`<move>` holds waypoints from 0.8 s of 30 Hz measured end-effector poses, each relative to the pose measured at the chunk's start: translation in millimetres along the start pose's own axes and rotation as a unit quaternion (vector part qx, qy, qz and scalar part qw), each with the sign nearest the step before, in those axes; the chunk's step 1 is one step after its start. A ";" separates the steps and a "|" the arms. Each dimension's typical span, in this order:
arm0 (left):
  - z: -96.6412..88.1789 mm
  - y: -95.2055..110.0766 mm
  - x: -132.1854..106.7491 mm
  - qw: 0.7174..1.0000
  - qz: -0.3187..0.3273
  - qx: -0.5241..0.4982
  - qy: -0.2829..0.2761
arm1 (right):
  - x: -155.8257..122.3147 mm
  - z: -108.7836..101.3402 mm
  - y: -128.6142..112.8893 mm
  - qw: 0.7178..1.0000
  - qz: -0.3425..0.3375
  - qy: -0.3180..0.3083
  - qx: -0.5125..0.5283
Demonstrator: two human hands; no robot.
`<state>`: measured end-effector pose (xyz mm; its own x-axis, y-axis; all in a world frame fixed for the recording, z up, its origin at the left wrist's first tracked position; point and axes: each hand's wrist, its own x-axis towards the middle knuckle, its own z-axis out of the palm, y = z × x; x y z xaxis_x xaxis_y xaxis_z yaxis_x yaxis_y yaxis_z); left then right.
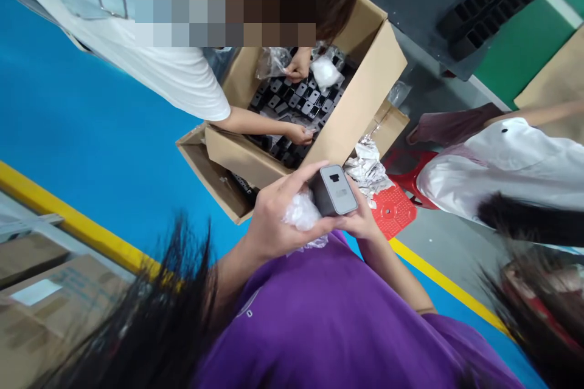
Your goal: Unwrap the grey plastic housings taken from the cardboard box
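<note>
In front of my purple shirt I hold a dark block-shaped device [339,189] whose grey end face, with a small black slot, points up toward me. My left hand [270,213] closes round its left side, thumb and fingers reaching to its edges. Crumpled clear plastic [302,211] is bunched between that palm and the device. On the other side, my right hand [364,217] grips the device, its fingers partly hidden behind it. Just beyond lies an open cardboard box [356,103] with many similar grey-ended dark devices [303,97] in rows.
A co-worker in a white top [182,82] leans over the box, both hands inside it, one at a plastic bag [272,62]. A red stool [395,209] with crumpled wrapping [367,167] stands right of it. Another person [515,158] is at the right. Cartons [50,298] stand lower left.
</note>
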<state>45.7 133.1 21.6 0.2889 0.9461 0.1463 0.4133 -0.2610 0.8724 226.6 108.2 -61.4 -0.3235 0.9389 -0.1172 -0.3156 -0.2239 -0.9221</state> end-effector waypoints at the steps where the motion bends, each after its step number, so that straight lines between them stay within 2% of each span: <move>1: -2.5 -0.7 -3.9 1.000 0.000 -0.001 0.001 | -2.4 4.0 1.7 1.000 0.000 -0.002 -0.002; 5: -10.2 -3.3 -15.4 1.000 -0.014 -0.026 -0.004 | -8.7 16.1 7.1 1.000 -0.002 -0.008 -0.027; 12: -19.6 -0.8 -23.9 0.987 -0.121 -0.105 -0.010 | -13.1 28.1 5.0 0.997 -0.040 -0.023 -0.063; 19: -21.4 -0.9 -19.4 0.968 -0.203 -0.145 -0.005 | -12.8 35.2 -4.3 0.993 -0.024 -0.007 -0.118; 24: -25.3 1.0 -12.5 0.960 -0.234 -0.150 -0.017 | -15.5 37.1 -13.0 0.984 -0.056 -0.002 -0.171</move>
<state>20.6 125.9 32.5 0.1613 0.9383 -0.3059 0.2380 0.2638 0.9347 202.7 86.8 -33.9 -0.3081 0.9513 -0.0067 -0.0315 -0.0172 -0.9994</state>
